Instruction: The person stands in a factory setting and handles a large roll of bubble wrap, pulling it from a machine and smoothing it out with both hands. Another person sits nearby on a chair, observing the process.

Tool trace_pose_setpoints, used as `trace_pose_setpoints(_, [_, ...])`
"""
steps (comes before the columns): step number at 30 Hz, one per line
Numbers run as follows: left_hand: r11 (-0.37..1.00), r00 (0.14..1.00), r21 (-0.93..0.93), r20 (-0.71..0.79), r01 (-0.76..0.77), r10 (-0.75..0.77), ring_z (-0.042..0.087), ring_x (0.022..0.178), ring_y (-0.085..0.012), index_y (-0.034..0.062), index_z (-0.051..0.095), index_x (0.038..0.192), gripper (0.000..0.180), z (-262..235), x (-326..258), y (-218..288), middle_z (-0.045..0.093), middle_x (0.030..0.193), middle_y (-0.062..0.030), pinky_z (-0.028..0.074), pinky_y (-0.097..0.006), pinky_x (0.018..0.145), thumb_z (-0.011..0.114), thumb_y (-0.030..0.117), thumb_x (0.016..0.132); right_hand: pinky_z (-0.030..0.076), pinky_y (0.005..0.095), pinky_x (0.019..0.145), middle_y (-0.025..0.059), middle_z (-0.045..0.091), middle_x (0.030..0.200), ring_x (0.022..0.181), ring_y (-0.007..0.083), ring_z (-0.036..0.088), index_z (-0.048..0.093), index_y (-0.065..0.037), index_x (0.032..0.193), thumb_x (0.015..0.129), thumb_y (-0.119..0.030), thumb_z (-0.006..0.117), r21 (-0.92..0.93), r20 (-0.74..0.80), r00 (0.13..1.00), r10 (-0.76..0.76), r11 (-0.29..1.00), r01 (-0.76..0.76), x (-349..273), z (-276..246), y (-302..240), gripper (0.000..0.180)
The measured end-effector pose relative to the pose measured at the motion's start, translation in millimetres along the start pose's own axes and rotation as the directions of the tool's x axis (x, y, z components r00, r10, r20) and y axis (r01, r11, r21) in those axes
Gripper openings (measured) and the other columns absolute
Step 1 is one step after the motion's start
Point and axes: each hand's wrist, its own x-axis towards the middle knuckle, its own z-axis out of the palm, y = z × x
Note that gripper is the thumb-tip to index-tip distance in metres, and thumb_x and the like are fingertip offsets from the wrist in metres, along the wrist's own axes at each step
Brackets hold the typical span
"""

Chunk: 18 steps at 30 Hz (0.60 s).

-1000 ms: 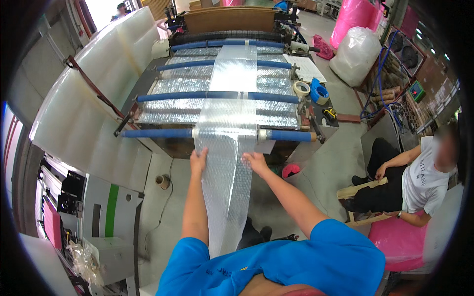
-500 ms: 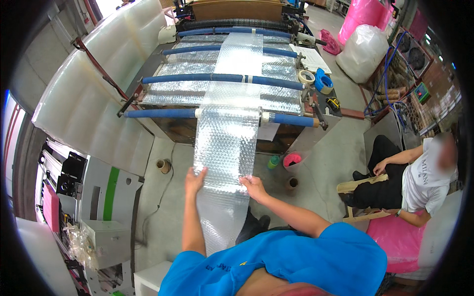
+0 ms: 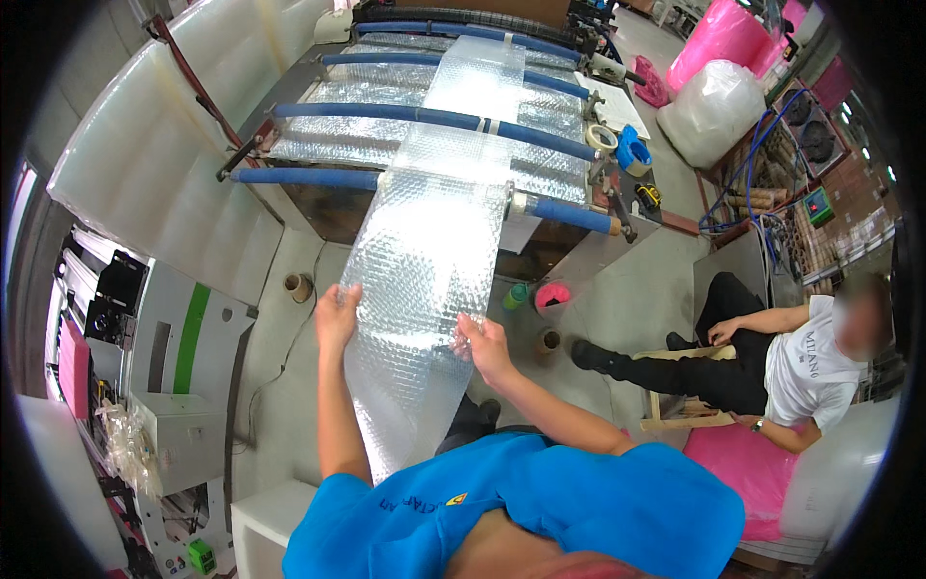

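Note:
A long strip of clear, shiny bubble wrap (image 3: 424, 261) comes over the blue rollers of a machine and hangs down toward my body. On its left edge, my left hand (image 3: 338, 314) is closed, pinching the film between thumb and fingers. My right hand (image 3: 485, 347) grips the opposite edge, a little lower and nearer to me. Between the two hands the film is spread wide, and its lower end runs down in front of my blue shirt. The front blue roller (image 3: 307, 178) lies just beyond my hands.
To the right, a seated co-worker (image 3: 801, 347) stretches a leg toward the middle floor. A green cup (image 3: 517, 295), a pink-lined container (image 3: 553, 298) and a cardboard tube (image 3: 549, 340) stand near my right hand. Tape rolls (image 3: 633, 154) lie on the machine's side. A grey cabinet (image 3: 178, 333) stands left.
My view has turned a little. Both hands still hold the bubble wrap, which now slants more to the left. The co-worker's leg has stretched out toward the middle.

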Motion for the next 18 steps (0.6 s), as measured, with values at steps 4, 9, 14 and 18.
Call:
trace_pose_setpoints(4, [0.989, 1.000, -0.150, 0.014, -0.003, 0.005, 0.054, 0.070, -0.0148, -0.0056, 0.053, 0.086, 0.039, 40, -3, -49, 0.059, 0.078, -0.0110, 0.042, -0.026, 0.065, 0.067, 0.025, 0.066, 0.036, 0.0197, 0.045, 0.0019, 0.050, 0.060, 0.051, 0.0069, 0.046, 0.048, -0.005, 0.072, 0.082, -0.032, 0.048, -0.045, 0.001, 1.000, 0.029, 0.999, -0.029, 29, -22, 49, 0.029])
trace_pose_setpoints(9, [0.979, 0.979, -0.171, 0.189, 0.107, -0.074, 0.055, 0.070, -0.0149, -0.0059, 0.053, 0.088, 0.043, 57, 13, -74, 0.060, 0.078, -0.0101, 0.043, -0.027, 0.065, 0.071, 0.024, 0.063, 0.040, 0.0206, 0.048, 0.0038, 0.055, 0.066, 0.054, 0.0086, 0.050, 0.053, -0.002, 0.082, 0.081, -0.033, 0.049, -0.222, 0.041, 0.999, -0.002, 0.975, 0.012, 48, -37, 67, 0.032])
trace_pose_setpoints(14, [0.981, 0.966, -0.119, 0.229, 0.151, -0.121, 0.056, 0.072, -0.0158, -0.0058, 0.054, 0.089, 0.047, 71, 23, -81, 0.060, 0.079, -0.0104, 0.044, -0.027, 0.066, 0.072, 0.027, 0.060, 0.042, 0.0218, 0.051, 0.0045, 0.057, 0.067, 0.056, 0.0093, 0.052, 0.056, 0.000, 0.082, 0.081, -0.031, 0.051, -0.285, 0.051, 0.998, -0.037, 0.957, 0.050, 76, -52, 89, 0.032])
trace_pose_setpoints(18, [0.993, 0.976, -0.046, 0.196, 0.111, -0.100, 0.057, 0.076, -0.0198, -0.0047, 0.053, 0.091, 0.052, 85, 36, -101, 0.060, 0.082, -0.0131, 0.044, -0.030, 0.069, 0.071, 0.033, 0.060, 0.042, 0.0210, 0.052, 0.0046, 0.057, 0.067, 0.060, 0.0097, 0.054, 0.058, 0.001, 0.083, 0.080, -0.028, 0.051, -0.348, 0.045, 0.999, -0.028, 0.937, 0.042, 93, -60, 101, 0.029])
